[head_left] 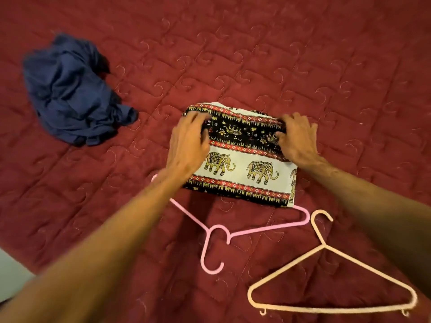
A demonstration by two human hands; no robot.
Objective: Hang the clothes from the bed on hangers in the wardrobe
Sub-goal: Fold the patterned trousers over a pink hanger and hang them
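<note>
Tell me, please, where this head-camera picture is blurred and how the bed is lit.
Head view: the crumpled navy blue garment and the near forearms are soft; the left hand is smeared at its fingers, the right hand less so; the folded elephant-print cloth is sharpest. Warm, even light, no glare; a faint shadow below the cloth on the dark red quilted bedspread.

Folded elephant-print cloth lies flat mid-bed on a maroon quilted cover; left hand grips its far-left corner and right hand its far-right corner, fingers curled into the fabric. Pink hanger lies partly under the cloth's near edge, hook pointing toward the camera; cream hanger lies flat just beside it, lower right, clear of the cloth. Crumpled blue garment sits upper left, well apart from everything else.
</note>
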